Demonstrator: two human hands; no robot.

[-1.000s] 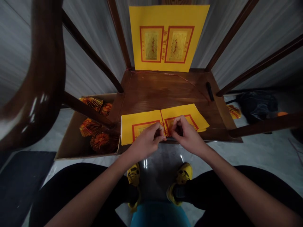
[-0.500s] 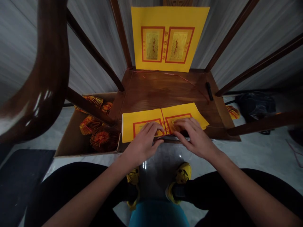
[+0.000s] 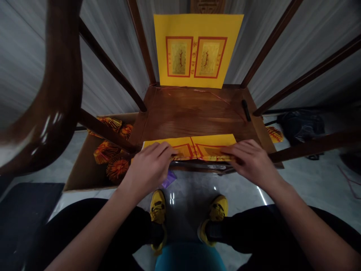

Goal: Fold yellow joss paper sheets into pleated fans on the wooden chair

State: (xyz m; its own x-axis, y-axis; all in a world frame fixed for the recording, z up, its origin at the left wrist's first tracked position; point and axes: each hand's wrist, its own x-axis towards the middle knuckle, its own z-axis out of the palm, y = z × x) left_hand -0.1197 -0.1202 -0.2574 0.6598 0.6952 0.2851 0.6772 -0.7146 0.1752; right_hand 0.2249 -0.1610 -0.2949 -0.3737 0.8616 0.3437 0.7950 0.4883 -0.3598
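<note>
A stack of yellow joss paper [image 3: 208, 140] with red-framed gold panels lies along the front edge of a wooden chair seat [image 3: 194, 113]. A thin red line, apparently a string, crosses its middle. My left hand [image 3: 150, 165] is closed on the left part of the paper's near edge, fingers bent over it. At the right end my right hand [image 3: 252, 162] grips the same edge. Between the hands this edge is folded up into a narrow strip. Both thumbs are largely hidden. Another yellow joss paper sheet [image 3: 231, 28] leans upright against the chair back.
Left of the seat, a cardboard box [image 3: 81, 169] holds several pleated red-and-gold paper bundles [image 3: 117, 168]. A black pen-like object [image 3: 246, 110] and loose red string [image 3: 211, 93] lie on the seat. Chair armrest [image 3: 63, 82] curves close at left. A dark bag [image 3: 301, 126] sits right.
My hands have moved apart from the middle of the paper stack toward its two ends. Its near edge is now turned up, and a purple piece has come into view below.
</note>
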